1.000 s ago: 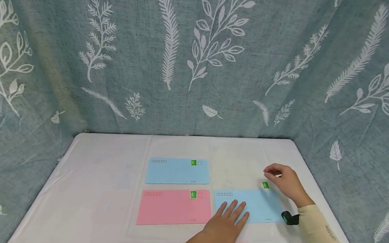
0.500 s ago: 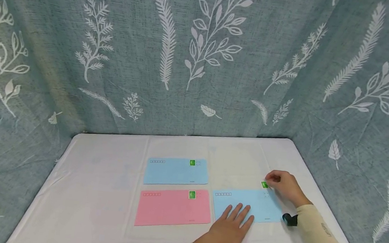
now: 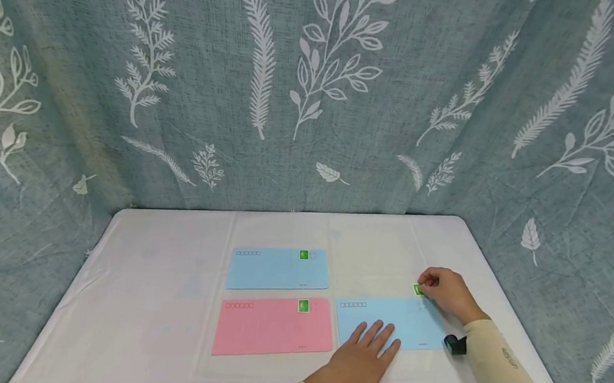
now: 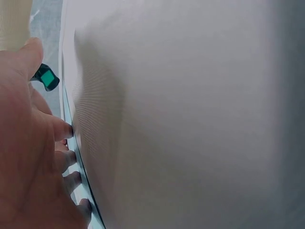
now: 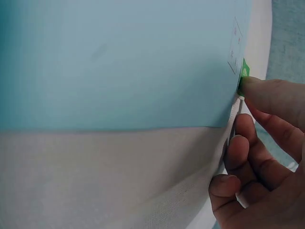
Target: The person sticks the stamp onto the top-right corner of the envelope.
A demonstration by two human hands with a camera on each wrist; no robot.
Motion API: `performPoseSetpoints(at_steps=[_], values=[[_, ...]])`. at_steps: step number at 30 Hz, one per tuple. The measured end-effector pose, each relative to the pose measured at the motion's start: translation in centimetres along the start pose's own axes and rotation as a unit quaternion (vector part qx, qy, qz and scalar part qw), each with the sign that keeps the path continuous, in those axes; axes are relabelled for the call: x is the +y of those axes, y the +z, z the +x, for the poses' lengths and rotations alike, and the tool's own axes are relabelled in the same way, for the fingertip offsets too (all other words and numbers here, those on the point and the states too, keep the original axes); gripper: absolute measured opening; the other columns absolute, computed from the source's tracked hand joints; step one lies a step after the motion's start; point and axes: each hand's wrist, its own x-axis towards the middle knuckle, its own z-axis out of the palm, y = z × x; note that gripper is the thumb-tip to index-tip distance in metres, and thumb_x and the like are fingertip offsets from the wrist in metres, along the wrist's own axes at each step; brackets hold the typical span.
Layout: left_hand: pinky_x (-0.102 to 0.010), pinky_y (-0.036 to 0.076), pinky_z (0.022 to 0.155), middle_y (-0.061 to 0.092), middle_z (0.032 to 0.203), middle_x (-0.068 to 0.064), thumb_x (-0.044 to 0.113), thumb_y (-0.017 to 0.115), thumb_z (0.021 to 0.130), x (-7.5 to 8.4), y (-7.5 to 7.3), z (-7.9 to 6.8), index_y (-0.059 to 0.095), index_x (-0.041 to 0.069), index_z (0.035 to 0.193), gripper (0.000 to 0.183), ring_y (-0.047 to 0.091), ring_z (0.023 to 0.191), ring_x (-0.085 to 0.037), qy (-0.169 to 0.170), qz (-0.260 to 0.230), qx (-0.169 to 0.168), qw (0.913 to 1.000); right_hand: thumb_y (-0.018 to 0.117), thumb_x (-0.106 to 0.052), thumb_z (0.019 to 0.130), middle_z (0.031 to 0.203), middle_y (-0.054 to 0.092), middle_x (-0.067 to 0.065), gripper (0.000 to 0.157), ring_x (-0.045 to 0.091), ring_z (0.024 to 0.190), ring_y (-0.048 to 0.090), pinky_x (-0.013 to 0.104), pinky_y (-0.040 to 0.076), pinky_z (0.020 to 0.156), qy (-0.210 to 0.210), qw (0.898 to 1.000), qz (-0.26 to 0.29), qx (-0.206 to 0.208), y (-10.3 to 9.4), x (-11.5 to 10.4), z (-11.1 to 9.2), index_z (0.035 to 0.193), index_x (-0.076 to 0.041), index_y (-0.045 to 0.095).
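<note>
A blue envelope point(image 3: 418, 330) lies at the right of the table, a row of small boxes printed at its upper left. My left hand point(image 3: 358, 368) rests on its lower edge, palm down, fingers straight and spread. At the envelope's upper right edge, my right hand point(image 3: 446, 293) pinches a green stamp point(image 3: 418, 289) between thumb and index finger. Close up in the right wrist view, the thumb covers part of the stamp point(image 5: 245, 70), beside the printed box; the other fingers curl loosely. The left wrist view shows the left fingertips point(image 4: 71, 180) along the envelope's edge.
Left of the hands lie a pink envelope point(image 3: 271, 335) and, behind it, another blue envelope point(image 3: 277, 275), each bearing a green stamp. A black wrist camera point(image 3: 455, 345) sits under the right wrist. A patterned curtain point(image 3: 294, 91) surrounds the white table point(image 3: 152, 300).
My right hand has come down from above the stamp and now pinches it. My left hand has shifted slightly right and stays spread on the envelope.
</note>
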Motion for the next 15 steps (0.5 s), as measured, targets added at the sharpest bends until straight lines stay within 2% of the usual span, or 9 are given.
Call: performPoseSetpoints(at_steps=[9, 15], values=[[-0.04, 0.018, 0.13, 0.017, 0.18, 0.006, 0.088, 0.018, 0.1, -0.48, -0.72, -0.06, 0.03, 0.029, 0.173, 0.095, 0.013, 0.165, -0.017, 0.006, 0.002, 0.005, 1.0, 0.079, -0.002, 0.095, 0.084, 0.063, 0.004, 0.012, 0.022, 0.078, 0.056, 0.039, 0.049, 0.071, -0.006, 1.0, 0.008, 0.01, -0.22, -0.54, 0.35, 0.092, -0.007, 0.068], [-0.039, 0.019, 0.13, 0.019, 0.179, 0.006, 0.087, 0.017, 0.101, -0.48, -0.28, -0.25, 0.031, 0.03, 0.173, 0.093, 0.015, 0.165, -0.017, 0.011, 0.007, 0.009, 0.9999, 0.079, -0.001, 0.094, 0.083, 0.062, 0.002, 0.012, 0.02, 0.077, 0.056, 0.038, 0.048, 0.07, -0.004, 1.0, 0.016, 0.007, -0.09, -0.69, 0.05, 0.092, -0.007, 0.068]])
